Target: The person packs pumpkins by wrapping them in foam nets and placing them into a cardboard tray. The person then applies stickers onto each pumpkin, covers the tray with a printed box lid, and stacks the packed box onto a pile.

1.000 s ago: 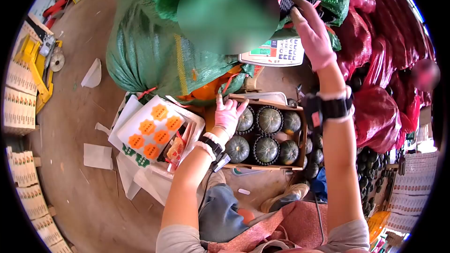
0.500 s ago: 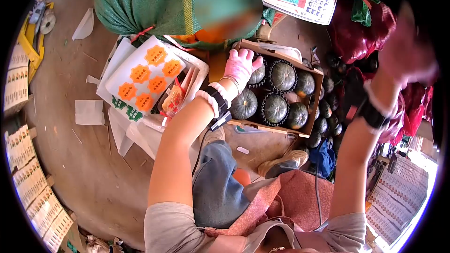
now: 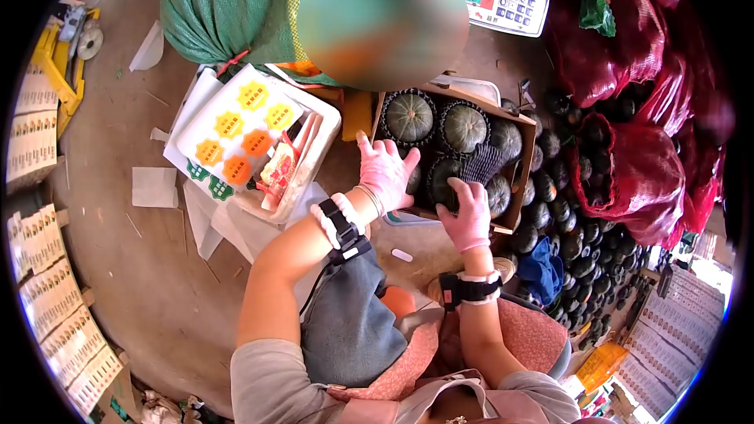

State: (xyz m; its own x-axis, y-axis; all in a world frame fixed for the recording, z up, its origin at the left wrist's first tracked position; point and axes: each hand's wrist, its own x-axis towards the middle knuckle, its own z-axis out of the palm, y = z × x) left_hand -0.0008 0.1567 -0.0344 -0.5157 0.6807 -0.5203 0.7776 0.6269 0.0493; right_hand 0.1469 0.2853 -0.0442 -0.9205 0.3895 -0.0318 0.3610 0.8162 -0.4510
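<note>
Settling green squashes (image 3: 410,117) in an open cardboard box (image 3: 528,180), near side being worked.
Dark mesh sleeve (image 3: 482,163) lying slack between squashes. Left hand (image 3: 383,178) spread open over near-left corner, gripping nothing visible. Right hand (image 3: 469,218) half-curled against near-middle squash (image 3: 445,178); hold, if any, cannot be told. Any sleeving or reseating calls for steadying fruit, easing mesh evenly around. Scale (image 3: 510,1) beyond.

My left hand (image 3: 383,175) is partly hiding a pumpkin (image 3: 413,180); a blurred oval (image 3: 385,20) is covering part of a green sack (image 3: 228,16); the top edge is cutting off a scale (image 3: 518,0).
</note>
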